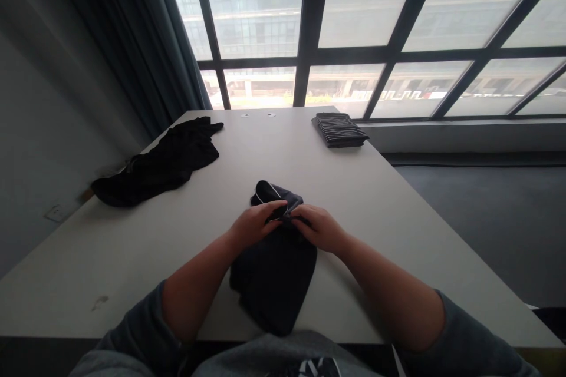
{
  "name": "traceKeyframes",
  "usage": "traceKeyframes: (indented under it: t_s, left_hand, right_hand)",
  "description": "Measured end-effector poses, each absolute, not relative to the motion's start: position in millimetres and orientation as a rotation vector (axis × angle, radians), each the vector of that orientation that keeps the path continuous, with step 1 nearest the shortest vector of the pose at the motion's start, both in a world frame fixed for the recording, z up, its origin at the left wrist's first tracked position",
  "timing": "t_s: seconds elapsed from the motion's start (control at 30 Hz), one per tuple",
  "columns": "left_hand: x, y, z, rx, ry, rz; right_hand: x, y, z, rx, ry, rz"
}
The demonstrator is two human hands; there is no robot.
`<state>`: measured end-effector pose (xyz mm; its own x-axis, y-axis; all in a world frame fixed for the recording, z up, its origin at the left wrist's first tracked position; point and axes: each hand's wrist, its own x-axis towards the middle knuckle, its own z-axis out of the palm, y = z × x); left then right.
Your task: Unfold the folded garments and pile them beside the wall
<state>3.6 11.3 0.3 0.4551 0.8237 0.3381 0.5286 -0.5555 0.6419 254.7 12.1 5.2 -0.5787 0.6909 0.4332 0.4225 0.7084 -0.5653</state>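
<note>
Head view: both hands pinch dark garment near table front edge.

Your dark garment with white piping at its far, curled-up end lies crumpled lengthwise on the table, its near end reaching the table's near edge.

A pale surface carries a dark garment up front, black clothing far left, striped folded cloth far right.
</note>
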Motion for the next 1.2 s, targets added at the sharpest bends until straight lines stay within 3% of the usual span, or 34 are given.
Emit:
traceKeyframes:
  t_s: [0.37,0.67,0.9,1.2]
  left_hand:
    - [-4,9,20,2.045,1.212,1.045]
    - [9,-1,19,2.505,1.478,0.64]
    - [13,1,11,2.018,1.706,0.814]
    - [27,11,-10,1.279,1.18,1.262]
  right_hand:
    - [256,12,7,-0.797,-2.352,0.539]
    - [255,12,2,-0.785,-2.375,0.526]
    - [246,6,2,-0.672,-2.441,0.53]
    - [248,7,1,-0.717,-2.518,0.556]
